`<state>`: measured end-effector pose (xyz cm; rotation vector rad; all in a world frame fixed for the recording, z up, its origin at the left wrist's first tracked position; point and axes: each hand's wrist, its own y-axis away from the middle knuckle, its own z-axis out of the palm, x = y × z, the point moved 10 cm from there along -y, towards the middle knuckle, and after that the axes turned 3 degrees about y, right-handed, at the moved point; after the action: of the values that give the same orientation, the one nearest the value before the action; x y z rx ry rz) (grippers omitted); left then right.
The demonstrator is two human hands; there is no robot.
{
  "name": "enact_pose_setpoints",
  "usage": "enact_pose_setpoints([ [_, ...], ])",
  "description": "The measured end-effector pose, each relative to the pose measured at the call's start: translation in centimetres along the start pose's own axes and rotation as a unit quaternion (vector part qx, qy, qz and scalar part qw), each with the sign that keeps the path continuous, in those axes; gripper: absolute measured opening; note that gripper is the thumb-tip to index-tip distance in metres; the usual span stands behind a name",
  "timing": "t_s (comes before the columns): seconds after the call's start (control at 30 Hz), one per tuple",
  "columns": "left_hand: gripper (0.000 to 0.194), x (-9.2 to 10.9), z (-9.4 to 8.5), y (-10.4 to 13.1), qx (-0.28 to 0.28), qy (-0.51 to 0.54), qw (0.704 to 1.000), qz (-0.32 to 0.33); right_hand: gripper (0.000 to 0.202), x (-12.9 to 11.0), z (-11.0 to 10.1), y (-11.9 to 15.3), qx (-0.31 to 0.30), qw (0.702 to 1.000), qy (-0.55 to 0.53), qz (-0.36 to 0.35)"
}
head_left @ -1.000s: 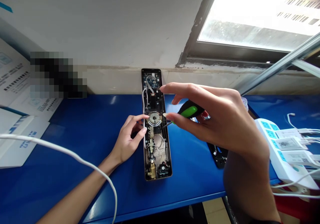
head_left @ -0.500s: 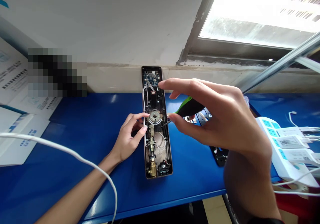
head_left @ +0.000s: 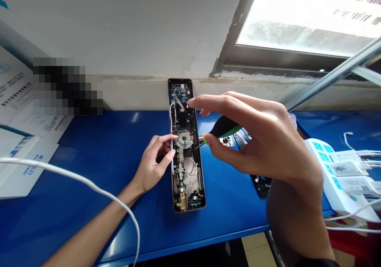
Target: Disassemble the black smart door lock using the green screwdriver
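A long narrow electronic door lock body (head_left: pixel 190 179) lies open on the blue table, its circuit board, wires, round metal disc (head_left: pixel 184 139) and brass parts showing. My left hand (head_left: pixel 154 159) steadies its left edge, thumb and forefinger pressed on the side by the disc. Above its right side, my right hand (head_left: pixel 256 136) holds a black and green screwdriver (head_left: pixel 223 127) between thumb and fingers, with the forefinger stretched out. The slanting shaft reaches into the body just below and right of the disc. Whatever the tip touches is too small to make out.
Behind my right hand lies a second black panel with parts (head_left: pixel 262 186). A white power strip (head_left: pixel 324 159) with plugged-in adapters stands at the right. White boxes (head_left: pixel 26 159) sit at the left, and a white cable (head_left: pixel 98 189) hangs across in front. The wall (head_left: pixel 133 94) borders the table's back.
The screwdriver's handle has turned in my right fingers, its green stripe now on the lower side. My left hand and the lock body have stayed put.
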<state>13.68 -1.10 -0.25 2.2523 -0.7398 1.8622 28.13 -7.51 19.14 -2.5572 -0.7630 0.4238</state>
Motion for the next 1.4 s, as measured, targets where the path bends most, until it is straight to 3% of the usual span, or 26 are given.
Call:
enact_pose_setpoints([
  [0.2, 0.031, 0.11, -0.02, 0.00, 0.003, -0.002, 1.000, 0.002, 0.040, 0.11, -0.09, -0.11, 0.006, 1.000, 0.001, -0.006],
  [0.47, 0.031, 0.08, 0.00, 0.01, 0.000, -0.002, 1.000, -0.001, 0.056, -0.38, 0.17, -0.14, -0.005, 1.000, -0.005, -0.007],
  [0.73, 0.031, 0.05, 0.00, -0.03, 0.001, 0.002, 1.000, 0.002, 0.028, -0.34, -0.07, -0.32, 0.013, 1.000, -0.011, -0.017],
  [0.97, 0.032, 0.00, -0.02, -0.04, 0.000, 0.000, 1.000, -0.004, 0.061, -0.22, 0.03, -0.18, 0.002, 1.000, -0.025, 0.003],
  [1.2, 0.031, 0.00, 0.01, -0.01, -0.003, 0.003, 1.000, -0.007, 0.041, 0.21, -0.06, -0.11, 0.011, 1.000, 0.003, 0.014],
  [1.4, 0.030, 0.06, -0.02, 0.00, -0.003, 0.008, 1.000, -0.007, 0.044, -0.02, -0.10, -0.12, 0.017, 1.000, -0.007, -0.003],
])
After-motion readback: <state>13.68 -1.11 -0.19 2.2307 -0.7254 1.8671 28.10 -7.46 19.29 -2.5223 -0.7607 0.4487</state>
